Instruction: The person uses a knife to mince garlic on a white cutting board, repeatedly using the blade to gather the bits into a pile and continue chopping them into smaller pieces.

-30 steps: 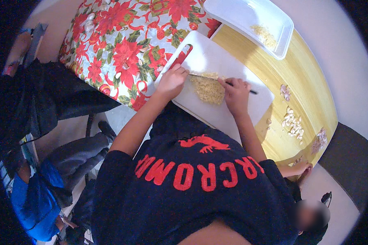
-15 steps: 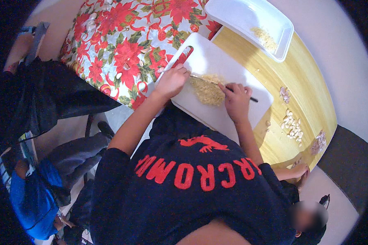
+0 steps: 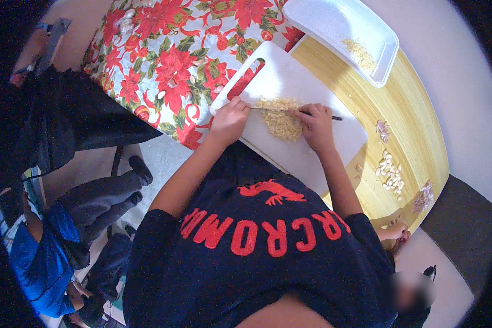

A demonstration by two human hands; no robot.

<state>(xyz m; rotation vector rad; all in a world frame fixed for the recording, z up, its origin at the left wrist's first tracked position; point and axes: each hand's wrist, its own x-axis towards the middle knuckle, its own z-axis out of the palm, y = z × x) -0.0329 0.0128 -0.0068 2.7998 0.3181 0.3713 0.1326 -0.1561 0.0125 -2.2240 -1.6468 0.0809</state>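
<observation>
One knife (image 3: 273, 110): left hand (image 3: 230, 120) pinches tip end, right hand (image 3: 316, 123) grips handle (image 3: 337, 118). Chopped garlic (image 3: 283, 128) near and far of it, mid cutting board (image 3: 341, 139). Left hand could slip onto edge if grip turns damp; hard stroke could scatter garlic.

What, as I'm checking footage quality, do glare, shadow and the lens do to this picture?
Head view: glare whitens the upper part of the cutting board; shadow dims the yellow table beside it; the table's outer edge bows, perhaps from the lens; the corners go black.

Pale-yellow chopped garlic (image 3: 283, 126), red-flowered tablecloth (image 3: 172, 71)
</observation>
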